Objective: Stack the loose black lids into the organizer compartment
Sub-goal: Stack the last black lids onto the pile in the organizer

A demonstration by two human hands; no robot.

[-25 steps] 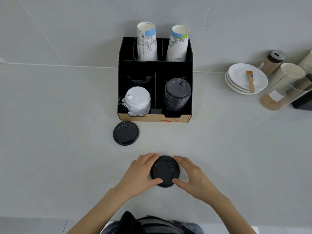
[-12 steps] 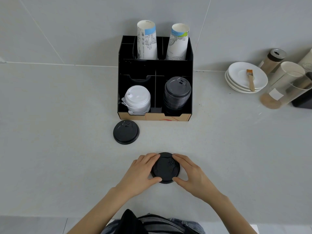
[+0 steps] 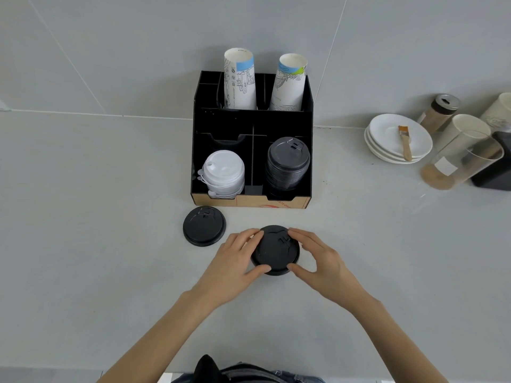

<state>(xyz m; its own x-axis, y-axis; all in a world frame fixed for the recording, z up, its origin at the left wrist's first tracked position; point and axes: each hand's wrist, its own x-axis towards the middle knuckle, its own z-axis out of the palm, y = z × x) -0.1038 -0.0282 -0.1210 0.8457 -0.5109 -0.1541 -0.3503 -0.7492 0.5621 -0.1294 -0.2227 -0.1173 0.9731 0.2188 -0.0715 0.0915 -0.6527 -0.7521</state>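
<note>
A black lid [image 3: 275, 250] lies on the grey counter in front of me, gripped by both hands at once. My left hand [image 3: 235, 261] holds its left rim and my right hand [image 3: 320, 258] holds its right rim, thumbs at the near edge. A second loose black lid [image 3: 204, 226] lies flat to the left, just in front of the black organizer [image 3: 250, 199]. In the organizer's front right compartment stands a tall stack of black lids [image 3: 287, 164]. A stack of white lids [image 3: 224, 172] fills the front left compartment.
Two paper cup stacks [image 3: 240, 78] [image 3: 289, 82] stand in the organizer's back row. At the right are stacked white saucers [image 3: 387, 145] with a small brush [image 3: 405, 142], a clear jar of brown powder [image 3: 456, 164], a shaker [image 3: 439, 111] and a black box [image 3: 495, 172].
Both hands have moved the held lid away from me, toward the organizer. The other loose lid has stayed where it was.
</note>
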